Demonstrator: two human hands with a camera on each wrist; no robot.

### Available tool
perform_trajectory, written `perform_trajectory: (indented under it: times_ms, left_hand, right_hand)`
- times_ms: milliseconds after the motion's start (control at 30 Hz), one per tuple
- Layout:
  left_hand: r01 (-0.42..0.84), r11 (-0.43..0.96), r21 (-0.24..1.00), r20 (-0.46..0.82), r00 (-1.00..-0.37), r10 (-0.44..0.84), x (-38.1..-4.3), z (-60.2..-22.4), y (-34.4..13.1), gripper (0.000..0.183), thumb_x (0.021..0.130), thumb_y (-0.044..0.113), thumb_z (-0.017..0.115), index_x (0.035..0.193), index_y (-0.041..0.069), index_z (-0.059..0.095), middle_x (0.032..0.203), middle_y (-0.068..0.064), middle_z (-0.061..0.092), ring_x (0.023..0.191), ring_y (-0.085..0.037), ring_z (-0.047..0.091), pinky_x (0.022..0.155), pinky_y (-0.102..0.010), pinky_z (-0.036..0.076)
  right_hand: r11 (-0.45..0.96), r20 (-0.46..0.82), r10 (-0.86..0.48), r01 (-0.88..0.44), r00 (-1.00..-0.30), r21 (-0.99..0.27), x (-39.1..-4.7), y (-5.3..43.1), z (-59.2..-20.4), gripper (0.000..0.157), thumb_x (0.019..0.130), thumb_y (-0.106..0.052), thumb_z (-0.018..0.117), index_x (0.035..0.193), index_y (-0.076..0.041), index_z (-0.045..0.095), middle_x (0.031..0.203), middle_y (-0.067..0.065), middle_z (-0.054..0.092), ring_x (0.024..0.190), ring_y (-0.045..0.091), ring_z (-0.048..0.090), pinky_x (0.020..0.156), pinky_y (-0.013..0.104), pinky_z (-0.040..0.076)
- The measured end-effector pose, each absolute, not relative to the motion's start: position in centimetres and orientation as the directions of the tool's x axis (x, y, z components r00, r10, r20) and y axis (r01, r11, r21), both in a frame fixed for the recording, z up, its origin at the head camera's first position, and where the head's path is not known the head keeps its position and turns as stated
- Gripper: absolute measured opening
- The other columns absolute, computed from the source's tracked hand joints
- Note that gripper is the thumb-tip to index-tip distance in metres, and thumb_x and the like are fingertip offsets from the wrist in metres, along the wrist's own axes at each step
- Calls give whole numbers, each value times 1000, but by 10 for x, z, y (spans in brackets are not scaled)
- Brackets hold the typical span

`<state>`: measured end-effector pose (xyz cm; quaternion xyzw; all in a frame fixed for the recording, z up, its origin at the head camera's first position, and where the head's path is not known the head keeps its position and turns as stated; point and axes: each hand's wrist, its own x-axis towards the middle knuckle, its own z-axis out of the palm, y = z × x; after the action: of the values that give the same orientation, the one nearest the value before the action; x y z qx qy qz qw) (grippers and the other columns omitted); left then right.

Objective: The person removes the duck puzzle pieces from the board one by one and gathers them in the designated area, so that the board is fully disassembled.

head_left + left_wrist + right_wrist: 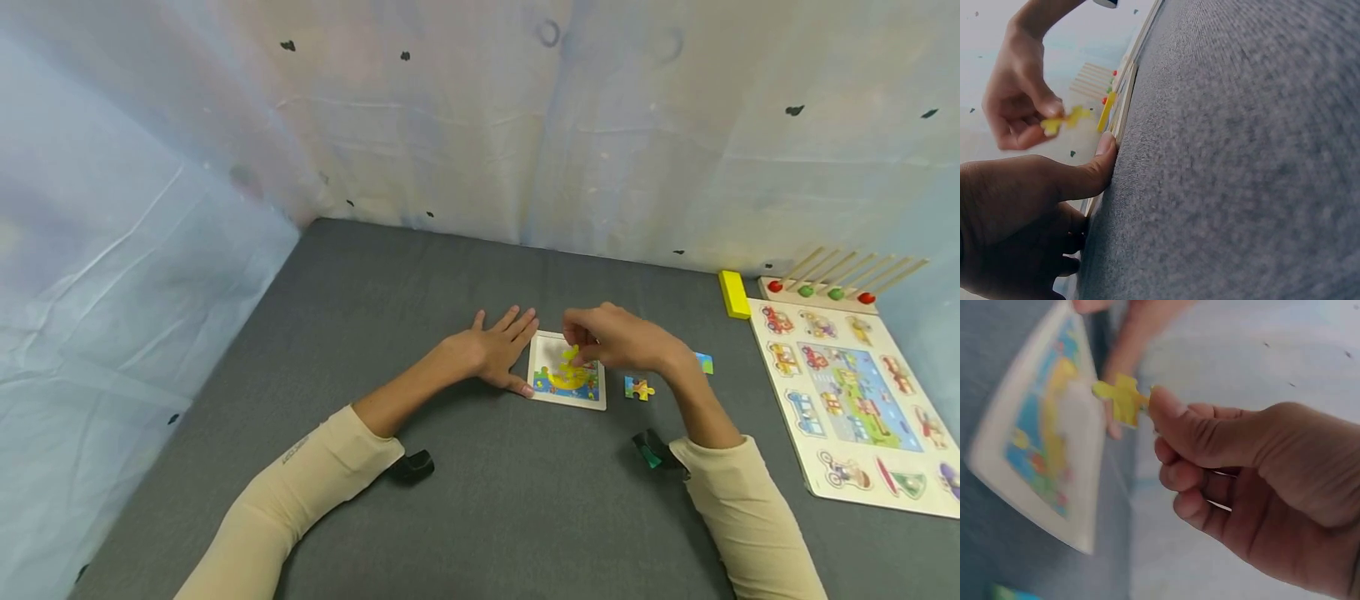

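A small jigsaw tray (551,346) with a pale frame lies on the grey table, its lower part filled with a blue and yellow picture. My left hand (498,350) rests spread at the tray's left side, thumb on its lower left corner. Over the tray, my right hand (626,337) pinches a yellow jigsaw piece (1124,400) between thumb and fingers. The piece's knobs point away from the fingertips in the right wrist view. To the tray's right lies a blue and yellow piece (639,387), and a blue-green piece (705,362) shows partly behind the right wrist.
At the right lies a large picture board (798,462) with vehicle pictures. Behind it stands a wooden base with slanting sticks and red and green beads (836,293). A yellow block (734,294) sits beside them. Pale sheeting (480,125) hangs behind the table.
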<state>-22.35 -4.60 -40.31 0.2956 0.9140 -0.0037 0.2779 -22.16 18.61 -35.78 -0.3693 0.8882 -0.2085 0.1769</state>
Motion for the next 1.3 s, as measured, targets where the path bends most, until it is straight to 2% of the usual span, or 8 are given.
perform_trajectory:
  times_ms: [167, 333, 400, 500, 633, 833, 1033, 1300]
  left_hand:
    - [549, 820, 162, -501, -670, 547, -222, -404, -46, 116, 94, 71, 60, 169, 16, -8, 177, -2, -18, 165, -25, -17, 131, -66, 2]
    - [547, 820, 166, -507, -666, 547, -224, -404, -46, 116, 95, 71, 59, 169, 15, -9, 177, -3, -19, 165, -25, -18, 130, -67, 2]
    - [544, 822, 167, -513, -664, 544, -224, -403, -46, 115, 95, 70, 59, 169, 15, -10, 177, -2, -20, 165, -24, -18, 130, -67, 1]
    - [543, 823, 165, -511, -667, 542, -225, -403, -47, 115, 95, 70, 59, 169, 15, -10, 177, -2, -20, 165, -24, -18, 130, -67, 1]
    - [538, 826, 167, -512, -669, 539, -226, -406, -46, 116, 94, 71, 60, 169, 16, -10, 177, -1, -20, 165, -24, -19, 131, -66, 0]
    - [534, 829, 165, -513, -671, 535, -232, -420, -45, 118, 93, 74, 58, 168, 19, -14, 175, 2, -24, 164, -21, -23, 131, -65, -3]
    - [540, 824, 172, -509, -667, 544, -227, -410, -45, 115, 95, 71, 59, 169, 17, -10, 176, 0, -21, 165, -22, -20, 131, -65, -1]
    - [543, 820, 181, -510, -661, 550, -224, -404, -46, 114, 96, 69, 60, 169, 16, -9, 177, -1, -20, 165, -24, -19, 131, -65, -1]
  right_hand:
    - [678, -213, -695, -527, -687, -513, -220, 220, -336, 14, 95, -1, 73, 95, -9, 63, 83, 3, 64, 69, 14, 57, 64, 26, 50]
    - [763, -334, -619, -442, -711, -472, -221, 260, -327, 19, 94, 5, 70, 90, -12, 63, 77, 0, 58, 65, 10, 53, 62, 24, 46]
    - [792, -422, -586, -379, -691, -480, -224, 271, -330, 21, 91, 11, 65, 90, -10, 62, 73, 0, 55, 63, 10, 51, 61, 25, 44]
    - [822, -559, -547, -276, -624, -497, -231, 280, -339, 24, 85, 18, 60, 92, -5, 61, 70, 1, 56, 61, 12, 50, 59, 27, 44]
    - [850, -653, -513, -224, -557, -477, -240, 282, -354, 22, 84, 18, 62, 93, -2, 59, 72, 0, 57, 63, 14, 50, 60, 29, 45]
    - [898, -702, -428, -179, -570, -401, -243, 282, -361, 18, 88, 12, 65, 92, -3, 57, 75, 1, 57, 65, 14, 54, 63, 30, 46]
    - [941, -720, -314, -101, -619, -324, -239, 284, -353, 17, 91, 7, 66, 96, -4, 55, 85, 6, 62, 74, 17, 67, 69, 33, 56]
    - [908, -637, -411, -233, -652, -348, -234, 277, -345, 17, 90, 2, 66, 102, -4, 55, 79, 5, 65, 72, 18, 59, 68, 32, 45]
